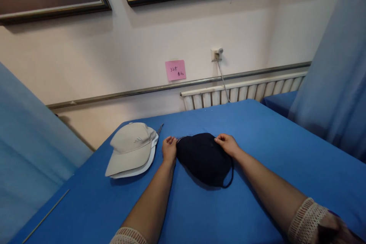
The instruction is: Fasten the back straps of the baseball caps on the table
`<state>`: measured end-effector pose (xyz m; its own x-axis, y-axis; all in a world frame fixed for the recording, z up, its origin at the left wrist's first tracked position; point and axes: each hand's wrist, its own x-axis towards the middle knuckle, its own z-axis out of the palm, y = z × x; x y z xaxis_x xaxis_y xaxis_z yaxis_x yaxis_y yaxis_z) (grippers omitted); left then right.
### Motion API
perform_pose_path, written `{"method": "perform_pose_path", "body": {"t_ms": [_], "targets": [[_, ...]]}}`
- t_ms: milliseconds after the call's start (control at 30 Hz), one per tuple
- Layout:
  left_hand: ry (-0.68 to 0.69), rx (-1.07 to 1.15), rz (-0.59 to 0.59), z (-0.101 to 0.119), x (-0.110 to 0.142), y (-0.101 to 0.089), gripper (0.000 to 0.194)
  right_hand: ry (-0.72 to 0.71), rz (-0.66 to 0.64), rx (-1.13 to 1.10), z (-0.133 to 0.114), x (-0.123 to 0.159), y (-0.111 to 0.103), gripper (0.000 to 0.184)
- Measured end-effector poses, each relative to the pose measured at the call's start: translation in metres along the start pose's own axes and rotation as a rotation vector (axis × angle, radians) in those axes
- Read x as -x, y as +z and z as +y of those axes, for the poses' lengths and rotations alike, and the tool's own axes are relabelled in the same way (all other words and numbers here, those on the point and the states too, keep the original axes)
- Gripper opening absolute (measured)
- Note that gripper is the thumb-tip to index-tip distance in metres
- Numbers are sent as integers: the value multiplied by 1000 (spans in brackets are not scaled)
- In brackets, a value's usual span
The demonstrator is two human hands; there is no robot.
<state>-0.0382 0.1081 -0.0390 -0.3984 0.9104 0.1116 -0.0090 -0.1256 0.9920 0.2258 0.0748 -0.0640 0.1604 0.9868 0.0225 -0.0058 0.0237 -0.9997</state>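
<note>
A black cap [204,158] lies on the blue-covered table [183,213], with a thin strap looping out at its lower right. At the cap's left edge is my left hand [170,148], its fingers curled closed on the fabric. My right hand [228,145] pinches the upper right edge between thumb and fingers. To the left of my left hand rests a beige cap [128,146] with a small logo, stacked on a white cap [144,168] whose brim shows below it.
A thin rod [45,216] lies near the table's left edge. Blue curtains hang at the left [31,152] and right [334,84]. Behind the table are a radiator [243,92], a metal rail [137,92], a plugged-in socket [216,55] and a pink note [175,70].
</note>
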Motion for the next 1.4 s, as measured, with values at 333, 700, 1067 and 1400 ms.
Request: {"method": "perform_pose_path", "body": {"t_ms": [333,700,1067,1400], "targets": [[246,-388,-309,21,51,1,32,29,405,-203,8,-11,-9,28],[332,-548,-669,18,75,15,67,7,400,-147,2,-1,-2,25],[175,-394,-108,25,21,2,13,-10,282,-45,8,-2,11,28],[225,-469,-449,24,61,11,17,-35,314,11,9,-12,-1,29]]}}
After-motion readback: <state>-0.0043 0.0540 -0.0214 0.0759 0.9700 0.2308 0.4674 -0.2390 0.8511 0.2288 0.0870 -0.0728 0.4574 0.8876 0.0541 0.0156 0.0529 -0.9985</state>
